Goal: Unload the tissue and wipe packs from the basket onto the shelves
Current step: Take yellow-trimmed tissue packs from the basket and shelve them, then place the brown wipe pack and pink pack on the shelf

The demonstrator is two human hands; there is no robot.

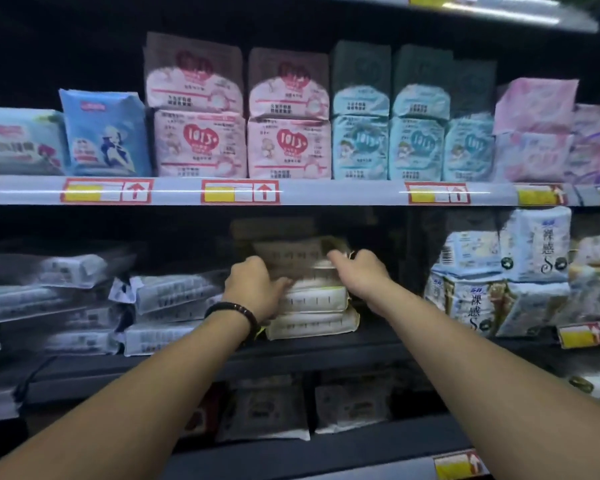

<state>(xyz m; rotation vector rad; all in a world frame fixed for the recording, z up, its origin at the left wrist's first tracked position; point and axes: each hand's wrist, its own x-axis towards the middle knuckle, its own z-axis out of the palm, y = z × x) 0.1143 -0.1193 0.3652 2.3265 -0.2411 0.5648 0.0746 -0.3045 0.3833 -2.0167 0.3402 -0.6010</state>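
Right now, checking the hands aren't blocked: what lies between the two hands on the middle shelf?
In the head view, only the stack of white packs lies between left hand and right hand; both grip it.

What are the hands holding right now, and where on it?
Both hands grip the top pack of the white stack on the middle shelf: left hand at its left end, right hand at its right end.

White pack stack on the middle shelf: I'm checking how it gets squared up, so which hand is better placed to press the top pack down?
Probably the right hand: it lies on the top pack, while the left hand braces the white pack stack lower down.
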